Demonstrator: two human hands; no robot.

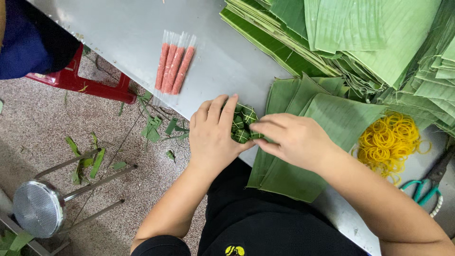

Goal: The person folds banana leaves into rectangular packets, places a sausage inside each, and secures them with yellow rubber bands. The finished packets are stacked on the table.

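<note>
Left hand (pixel 213 135) and right hand (pixel 296 140) both clamped on a small leaf-wrapped bundle (pixel 242 124) tied w/ bands, held over the table (pixel 142 33) edge atop cut banana leaves (pixel 327 118); yellow rubber bands (pixel 388 140) just right; teal scissors (pixel 424 189) beyond; pink sausage sticks (pixel 174 67) up left; more leaf stacks (pixel 360 38) behind.

Just one camera here, strapped to my head and pointing almost straight down — close enough that my left hand (pixel 214 137) and right hand (pixel 296 141) sit mid-frame. It takes in the grey metal table (pixel 137 33) running diagonally, plus the speckled pinkish floor (pixel 38 123) off to my left.
</note>
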